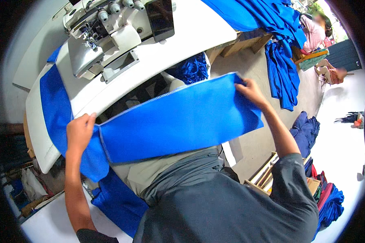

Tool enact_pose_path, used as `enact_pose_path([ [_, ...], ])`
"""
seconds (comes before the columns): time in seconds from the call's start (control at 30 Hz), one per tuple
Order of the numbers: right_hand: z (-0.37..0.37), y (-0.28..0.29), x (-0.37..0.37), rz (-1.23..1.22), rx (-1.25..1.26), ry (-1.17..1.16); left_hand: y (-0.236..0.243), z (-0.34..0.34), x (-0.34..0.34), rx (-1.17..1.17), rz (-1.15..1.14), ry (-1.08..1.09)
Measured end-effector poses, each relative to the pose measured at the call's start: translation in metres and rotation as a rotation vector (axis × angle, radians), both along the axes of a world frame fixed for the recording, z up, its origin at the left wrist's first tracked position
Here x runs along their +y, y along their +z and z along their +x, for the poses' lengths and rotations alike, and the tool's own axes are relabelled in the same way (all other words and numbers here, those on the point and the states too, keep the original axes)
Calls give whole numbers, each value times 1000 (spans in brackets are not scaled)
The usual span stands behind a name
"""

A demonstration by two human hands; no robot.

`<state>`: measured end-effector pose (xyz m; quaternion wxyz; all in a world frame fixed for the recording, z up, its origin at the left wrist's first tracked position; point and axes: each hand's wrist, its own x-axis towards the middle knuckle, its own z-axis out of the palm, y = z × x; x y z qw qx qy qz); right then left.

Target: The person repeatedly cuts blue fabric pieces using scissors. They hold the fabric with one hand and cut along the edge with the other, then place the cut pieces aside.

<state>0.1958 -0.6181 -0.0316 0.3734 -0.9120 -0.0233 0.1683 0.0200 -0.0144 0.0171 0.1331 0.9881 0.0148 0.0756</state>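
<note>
While the blue fabric panel [178, 117] spans the person's lap [144, 176], the left grip [81, 131] grasps it beside the left seam and the right grip [250, 92] at its far right corner; beyond, the white bench [190, 36] carries a sewing machine [123, 38].

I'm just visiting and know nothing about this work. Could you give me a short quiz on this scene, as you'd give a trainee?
1. True or false: the person's left hand and right hand both hold bright blue fabric.
2. What dark, upright object stands at the right end of the white metal sewing machine?
3. Fill the gap: the fabric's long edge nearer the machine carries ____ stitching.

Key:
1. True.
2. A black, rectangular, phone-like device.
3. White.
</note>
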Motion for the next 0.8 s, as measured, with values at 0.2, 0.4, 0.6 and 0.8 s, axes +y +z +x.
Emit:
enact_pose_path([
  [0.2, -1, -105, 17, -224, -66, 78, -15, -3, 0, 21, 140, -156],
  [0.4, -12, -102, 27, -280, -127, 85, 8, -17, 15, 23, 43, -333],
  [0.6, -8, -110, 27, -372, -160, 150, 7, -21, 11, 123, -30, -331],
  [0.8, 14, -105, 35, -341, -329, -78, -10, -26, 21, 86, -16, -304],
])
